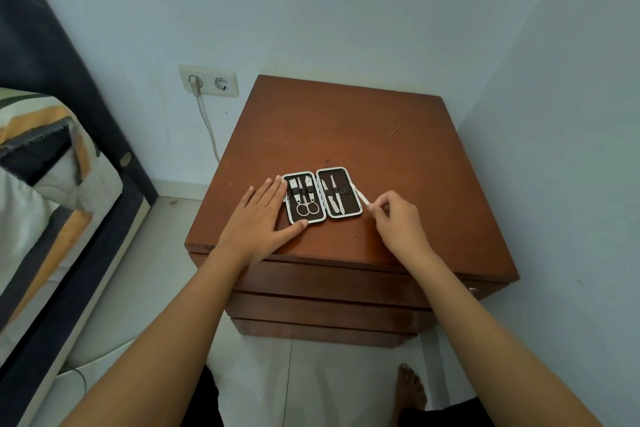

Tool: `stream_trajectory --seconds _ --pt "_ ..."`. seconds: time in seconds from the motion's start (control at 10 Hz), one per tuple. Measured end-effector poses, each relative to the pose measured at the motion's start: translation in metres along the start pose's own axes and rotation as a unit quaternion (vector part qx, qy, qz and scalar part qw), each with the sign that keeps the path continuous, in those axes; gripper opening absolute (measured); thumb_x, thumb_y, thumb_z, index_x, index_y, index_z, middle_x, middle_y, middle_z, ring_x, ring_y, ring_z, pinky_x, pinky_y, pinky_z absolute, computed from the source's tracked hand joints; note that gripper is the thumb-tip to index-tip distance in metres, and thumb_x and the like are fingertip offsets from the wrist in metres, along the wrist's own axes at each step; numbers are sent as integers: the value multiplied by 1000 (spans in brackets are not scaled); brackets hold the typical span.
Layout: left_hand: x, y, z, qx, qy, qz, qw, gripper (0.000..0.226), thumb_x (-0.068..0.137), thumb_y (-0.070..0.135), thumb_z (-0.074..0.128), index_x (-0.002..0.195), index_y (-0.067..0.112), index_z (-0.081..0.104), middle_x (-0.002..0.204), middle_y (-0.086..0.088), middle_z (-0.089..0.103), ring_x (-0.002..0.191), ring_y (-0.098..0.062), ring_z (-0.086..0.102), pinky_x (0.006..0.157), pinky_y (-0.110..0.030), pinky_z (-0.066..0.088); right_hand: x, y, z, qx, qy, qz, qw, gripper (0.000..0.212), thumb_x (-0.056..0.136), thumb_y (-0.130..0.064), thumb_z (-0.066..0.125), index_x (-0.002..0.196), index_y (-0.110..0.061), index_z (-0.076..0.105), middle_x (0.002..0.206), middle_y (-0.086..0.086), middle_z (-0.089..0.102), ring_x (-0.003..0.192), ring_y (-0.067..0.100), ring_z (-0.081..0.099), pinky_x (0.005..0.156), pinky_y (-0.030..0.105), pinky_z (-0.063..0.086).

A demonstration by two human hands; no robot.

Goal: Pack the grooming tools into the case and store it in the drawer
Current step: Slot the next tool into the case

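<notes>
- Left hand (pixel 262 215) lies flat, fingers spread, beside the open manicure case (pixel 322 196) at frame centre.
- Right hand (pixel 398 218) pinches a thin white tool (pixel 360 196) at the case's right edge.

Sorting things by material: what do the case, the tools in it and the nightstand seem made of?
Case: dark brown lining, probably leatherette, with a shiny pale rim, maybe metal.
Tools, like the scissors: bright and reflective, likely polished steel.
Nightstand: reddish-brown wood or veneer, smooth satin sheen.
</notes>
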State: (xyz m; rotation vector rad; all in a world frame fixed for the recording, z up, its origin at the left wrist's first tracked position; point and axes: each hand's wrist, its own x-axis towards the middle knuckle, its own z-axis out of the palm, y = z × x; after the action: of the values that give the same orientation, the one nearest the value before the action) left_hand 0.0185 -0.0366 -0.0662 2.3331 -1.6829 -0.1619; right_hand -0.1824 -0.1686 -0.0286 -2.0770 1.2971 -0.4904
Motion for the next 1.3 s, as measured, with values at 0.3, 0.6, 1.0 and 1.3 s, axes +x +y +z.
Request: stream_trajectory --seconds 0.3,0.6,1.0,1.3 --pt "0 1 -1 2 1 1 1000 95 74 77 11 149 19 0 158 2 1 144 -9 -4 115 -30 -7 -13 -9 7 16 1 -25 1000 9 86 -17 57 83 -20 65 63 -4 54 66 10 49 55 16 37" --pt "0 1 0 -2 0 0 1000 96 74 77 12 149 19 1 158 3 1 144 -9 -4 115 -31 -6 -16 -14 17 -13 52 -39 998 12 83 -14 56 79 -16 68 51 -8 49 66 23 57 62 28 44" --pt "0 0 0 1 0 1 1000 95 75 76 13 149 18 1 158 2 2 144 -9 -3 115 -31 -6 -15 -24 24 -148 44 -136 979 29 94 -23 45 108 -11 66 83 4 53 85 24 55 60 31 41" --pt "0 0 0 7 3 1 1000 93 76 75 14 149 19 1 158 2 1 144 -9 -4 114 -30 -8 -32 -1 22 -225 73 -217 947 31 91 -28 51 116 -14 63 87 5 57 81 23 52 54 33 45"
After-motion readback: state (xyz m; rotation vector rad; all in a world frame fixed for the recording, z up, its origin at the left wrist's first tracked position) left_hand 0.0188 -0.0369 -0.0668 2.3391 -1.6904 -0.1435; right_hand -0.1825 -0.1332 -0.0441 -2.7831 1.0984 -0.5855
